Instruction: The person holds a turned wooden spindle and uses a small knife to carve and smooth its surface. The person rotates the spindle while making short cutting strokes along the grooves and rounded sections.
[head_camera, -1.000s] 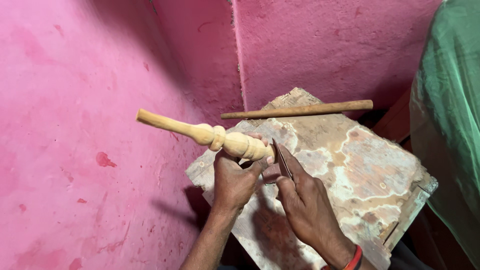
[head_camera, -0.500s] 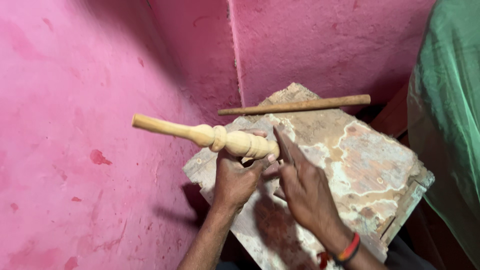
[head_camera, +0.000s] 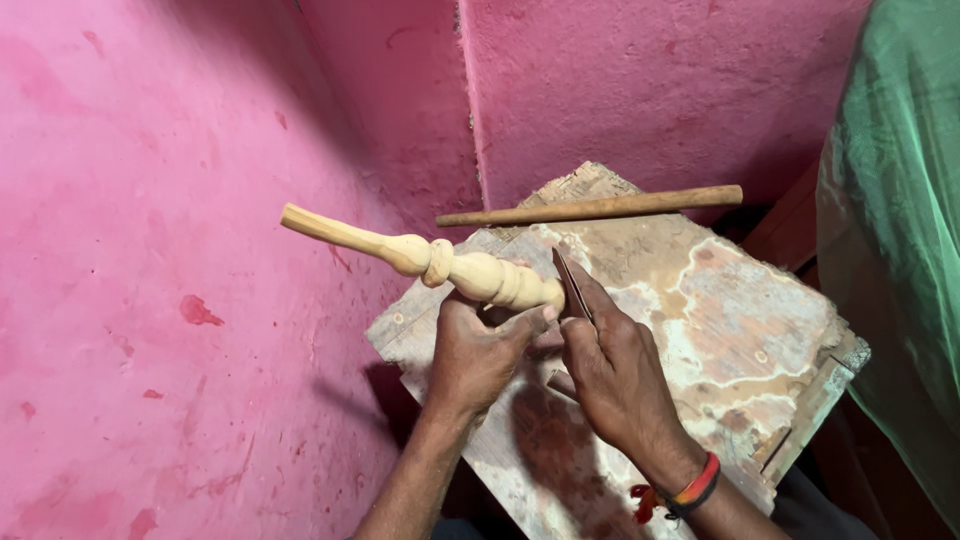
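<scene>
A pale turned wooden spindle (head_camera: 430, 258) with a bulbous ring and a thin tapered end points up and to the left. My left hand (head_camera: 478, 352) grips its thick lower end from below. My right hand (head_camera: 612, 368) holds a thin flat metal blade (head_camera: 571, 284), and the blade's tip rests against the spindle's thick end. Both hands hover over a worn, stained wooden board (head_camera: 720, 320). A red and orange band sits on my right wrist.
A long brown wooden stick (head_camera: 590, 208) lies across the far edge of the board. Pink painted walls (head_camera: 170, 300) close in on the left and behind. Green mesh cloth (head_camera: 900, 250) hangs at the right.
The spindle and both hands have stayed together over the board with only a slight shift. The blade remains at the spindle's thick end.
</scene>
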